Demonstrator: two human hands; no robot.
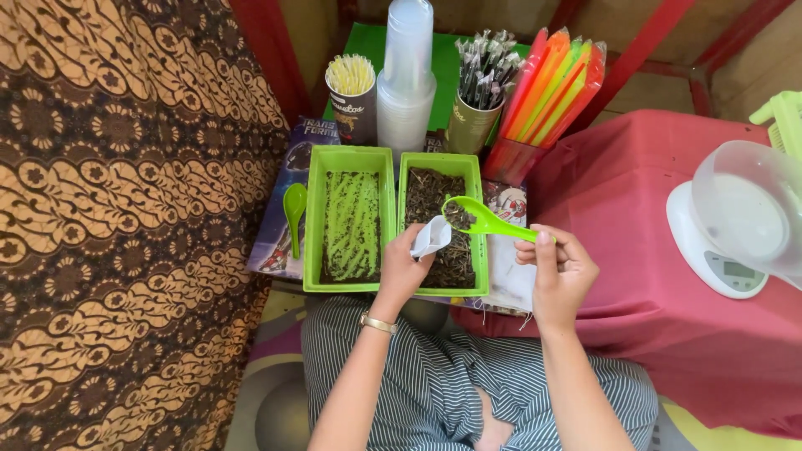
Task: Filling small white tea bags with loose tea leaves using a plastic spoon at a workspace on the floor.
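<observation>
**Scooping dark bits over the green tray**

My left hand (403,269) pinches a small white paper packet (432,236) between thumb and fingers. I hold it with its open end up, right over the right green tray (479,219), so anything that falls lands back in the tray.

My right hand (561,269) holds a bright green spoon (483,220) by the end of its handle. My fingers are curled and pressed together around the handle, thumb on top. The spoon bowl has a little heap of dark, dry bits in it. I keep it level so nothing spills. The bowl is just beside the packet's mouth, almost touching it.

The right tray is full of the same dark bits. The left green tray (315,219) sits just beside it, touching, and has only a thin layer, so its green bottom shows through. Another green spoon (294,210) lies to the left of that tray, out of the way.

Far behind the trays stand a stack of clear cups (406,79), cups of straws, and long bright packets (553,85), close enough to reach. On the red cloth (635,250) to the right sits a white kitchen scale (720,250) with a clear bowl on it.
</observation>
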